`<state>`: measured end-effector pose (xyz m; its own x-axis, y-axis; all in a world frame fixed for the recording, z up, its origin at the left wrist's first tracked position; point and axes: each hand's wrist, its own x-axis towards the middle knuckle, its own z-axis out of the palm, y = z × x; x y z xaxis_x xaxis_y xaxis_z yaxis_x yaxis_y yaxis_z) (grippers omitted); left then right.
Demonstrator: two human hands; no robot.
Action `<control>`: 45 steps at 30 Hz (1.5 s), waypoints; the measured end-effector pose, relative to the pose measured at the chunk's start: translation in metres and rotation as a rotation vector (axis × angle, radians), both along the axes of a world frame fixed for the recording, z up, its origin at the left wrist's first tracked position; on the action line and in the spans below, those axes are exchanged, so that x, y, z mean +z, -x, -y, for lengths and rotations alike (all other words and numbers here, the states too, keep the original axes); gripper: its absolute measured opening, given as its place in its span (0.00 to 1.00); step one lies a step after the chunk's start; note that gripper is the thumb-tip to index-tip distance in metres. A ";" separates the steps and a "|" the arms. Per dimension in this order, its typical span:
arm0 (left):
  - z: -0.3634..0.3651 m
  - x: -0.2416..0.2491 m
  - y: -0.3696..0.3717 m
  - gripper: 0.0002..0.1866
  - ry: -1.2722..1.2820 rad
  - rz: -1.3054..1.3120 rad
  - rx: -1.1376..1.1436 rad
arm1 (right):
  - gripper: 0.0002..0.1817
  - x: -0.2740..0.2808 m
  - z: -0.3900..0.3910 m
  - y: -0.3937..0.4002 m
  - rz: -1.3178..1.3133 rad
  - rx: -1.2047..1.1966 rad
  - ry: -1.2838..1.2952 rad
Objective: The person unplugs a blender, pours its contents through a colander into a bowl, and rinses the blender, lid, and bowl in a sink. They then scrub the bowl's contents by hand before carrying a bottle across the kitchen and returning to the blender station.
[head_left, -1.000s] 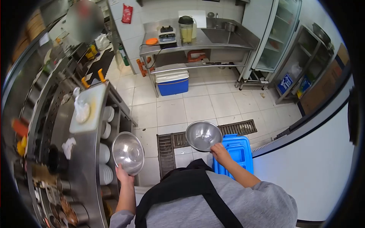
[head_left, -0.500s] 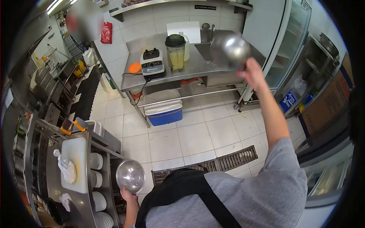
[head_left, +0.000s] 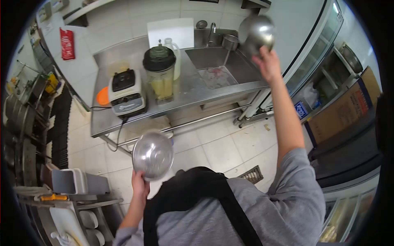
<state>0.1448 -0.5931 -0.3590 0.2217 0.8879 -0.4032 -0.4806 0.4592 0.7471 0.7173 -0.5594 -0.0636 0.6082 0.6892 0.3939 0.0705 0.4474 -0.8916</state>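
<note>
My left hand (head_left: 140,186) is closed on the rim of a shiny metal bowl (head_left: 152,156), raised in front of the counter's lower rail. My right hand (head_left: 269,63) grips a second metal bowl (head_left: 257,33), held up over the right end of the sink (head_left: 246,67) and a little blurred. Inside the sink lies something pale and reddish in a shallow layer. A small metal pot (head_left: 230,42) stands at the sink's back corner beside the tap (head_left: 211,33).
On the steel counter (head_left: 188,96) stand a blender jar (head_left: 160,80) with yellowish contents, its motor base (head_left: 127,94), an orange lid (head_left: 103,96) and a white jug (head_left: 176,57). A fridge is right of the sink. Lower left are a grey bin (head_left: 67,181) and a shelf unit.
The view has moved closer to the counter. My left hand has lifted its bowl away from the lower-left shelves. My right hand still holds its bowl high; the sink's inside now shows.
</note>
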 end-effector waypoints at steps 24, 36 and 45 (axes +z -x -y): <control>-0.222 0.046 -0.406 0.29 -0.374 -0.925 0.038 | 0.18 -0.287 -0.109 -0.125 0.989 0.267 0.373; -0.290 0.135 -0.219 0.30 -0.673 -1.303 0.179 | 0.10 -0.191 -0.229 0.005 0.743 1.102 0.333; -0.223 0.163 -0.242 0.22 -0.812 -1.474 -0.304 | 0.23 -0.204 -0.225 0.110 0.500 1.133 0.403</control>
<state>0.3866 -0.3705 -0.1960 0.2909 0.9521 0.0939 0.8040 -0.2965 0.5155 0.6077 -0.3344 -0.2677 -0.5373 0.8417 0.0533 0.1943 0.1850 -0.9633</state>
